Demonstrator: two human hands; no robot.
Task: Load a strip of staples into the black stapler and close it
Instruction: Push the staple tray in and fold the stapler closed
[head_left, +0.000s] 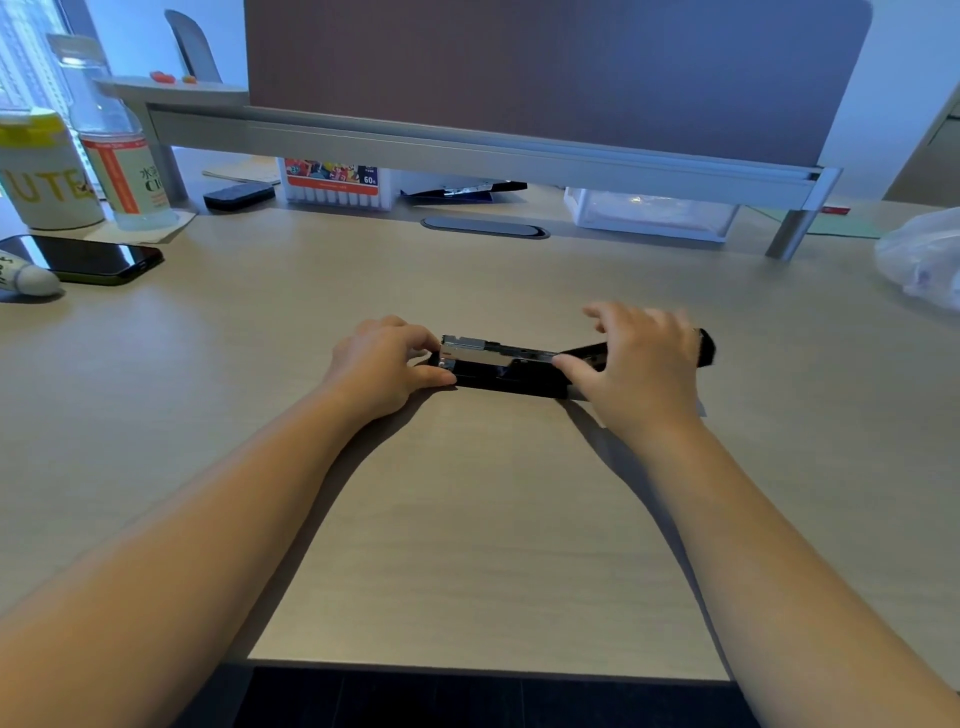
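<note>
The black stapler (506, 376) lies lengthwise across the middle of the wooden desk. Its lid is swung open to the right, so the silver metal magazine (491, 353) shows on top of the black base. My left hand (382, 364) pinches the stapler's left front end, thumb on the base and fingers on the magazine's tip. My right hand (641, 364) rests over the hinge end, thumb touching the magazine's rear, fingers spread above the open black lid (706, 348), which sticks out behind the hand. I see no loose strip of staples.
At the far left stand a phone (88, 257), a yellow-lidded cup (44, 171), a clear bottle (111, 135) and a white tube. Under the monitor shelf (467, 148) sit a marker box (335, 184) and a clear tray (652, 213). A plastic bag (922, 257) lies at right.
</note>
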